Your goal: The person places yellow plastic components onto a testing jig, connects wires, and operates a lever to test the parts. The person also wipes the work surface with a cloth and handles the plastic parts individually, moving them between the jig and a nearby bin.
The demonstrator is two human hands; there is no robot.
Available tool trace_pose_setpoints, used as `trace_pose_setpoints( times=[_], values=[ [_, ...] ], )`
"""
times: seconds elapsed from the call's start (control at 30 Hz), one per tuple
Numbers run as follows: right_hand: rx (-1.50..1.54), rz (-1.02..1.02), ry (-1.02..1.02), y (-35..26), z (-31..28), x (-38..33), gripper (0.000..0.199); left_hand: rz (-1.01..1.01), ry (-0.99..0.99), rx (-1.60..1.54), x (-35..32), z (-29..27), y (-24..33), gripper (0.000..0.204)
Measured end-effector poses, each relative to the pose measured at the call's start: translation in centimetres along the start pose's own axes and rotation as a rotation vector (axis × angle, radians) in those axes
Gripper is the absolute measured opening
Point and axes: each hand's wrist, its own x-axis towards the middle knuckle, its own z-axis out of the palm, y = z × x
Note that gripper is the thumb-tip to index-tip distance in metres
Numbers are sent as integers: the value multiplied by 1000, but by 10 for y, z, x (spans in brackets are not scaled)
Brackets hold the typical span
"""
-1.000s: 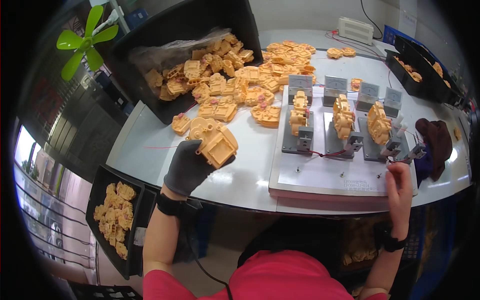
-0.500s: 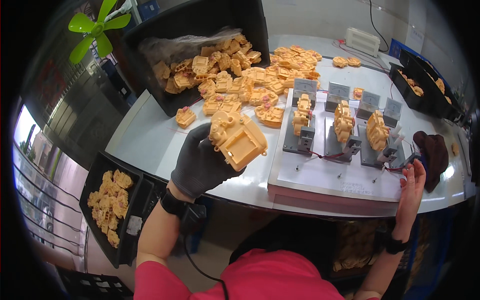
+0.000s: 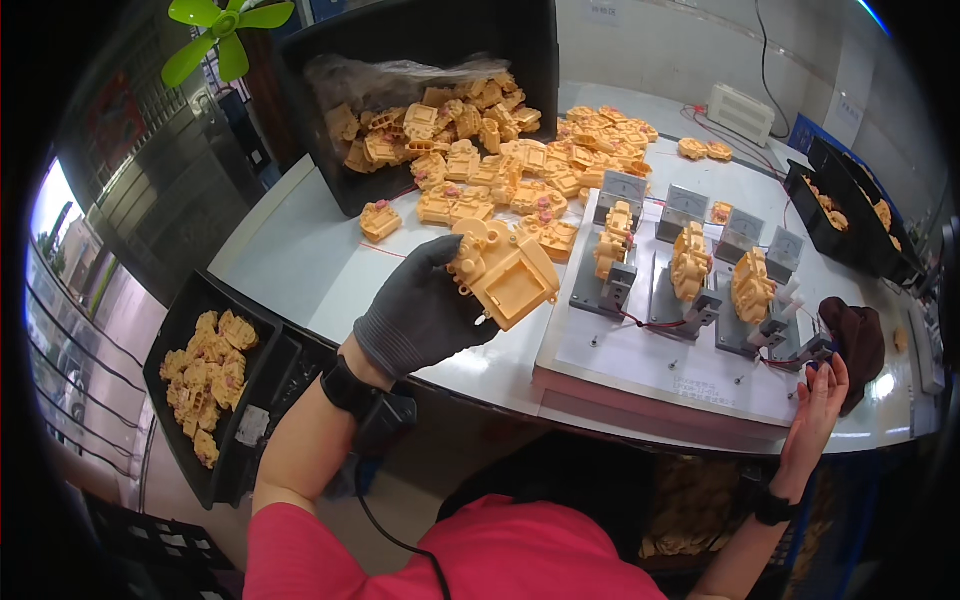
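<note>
My left hand (image 3: 420, 315), in a dark grey glove, is closed around a yellow-orange plastic gearbox housing (image 3: 508, 275). It holds the housing up over the bench, its face with a rectangular recess turned toward me. My bare right hand (image 3: 815, 410) is at the right end of the test fixture, fingers stretched upward. Its fingertips are at the small dark bracket (image 3: 815, 350) of the rightmost station; whether they press on it I cannot tell. Three similar housings stand upright in the fixture: a left one (image 3: 613, 240), a middle one (image 3: 690, 262) and a right one (image 3: 752, 287).
Several analog meters (image 3: 685, 212) stand behind the stations on the white fixture board (image 3: 640, 365). Loose housings (image 3: 540, 165) spill from a large black bin (image 3: 300, 110). A black tray (image 3: 215, 480) holds more at the left. A dark cloth (image 3: 855, 340) lies at the right.
The whole view has shifted and tilted slightly. My left hand still holds the housing, which is turned a little. My right hand stays at the fixture's right end.
</note>
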Motion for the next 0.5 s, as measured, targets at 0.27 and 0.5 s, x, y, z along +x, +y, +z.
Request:
trace_pose_setpoints(
  times=[0.27,0.5],
  values=[
    [-50,24,-4,4,0,6,41,143,-32,349,-4,-4,1,45],
    [7,63,-70,5,-4,14,34,230,-27,534,-7,23,-2,57]
  ],
)
